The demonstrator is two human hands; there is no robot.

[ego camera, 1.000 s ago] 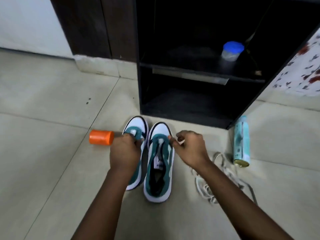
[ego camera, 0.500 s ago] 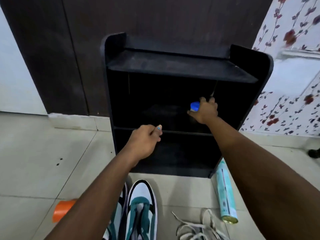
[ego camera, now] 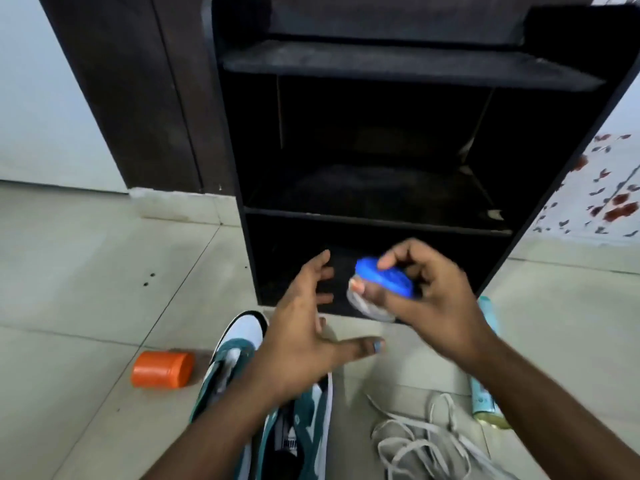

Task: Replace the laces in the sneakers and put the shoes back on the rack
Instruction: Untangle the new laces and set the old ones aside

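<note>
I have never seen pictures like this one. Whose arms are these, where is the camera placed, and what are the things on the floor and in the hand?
No machine is here: a person wears a camera on the head, looking down at their own bare arms. The right hand holds a small clear jar with a blue lid, in front of the black shoe rack. The left hand is open and empty, reaching toward the jar. On the tiled floor lie a pair of green and white sneakers without laces, loose white laces, an orange plastic container on its side, and a light blue spray can.
</note>
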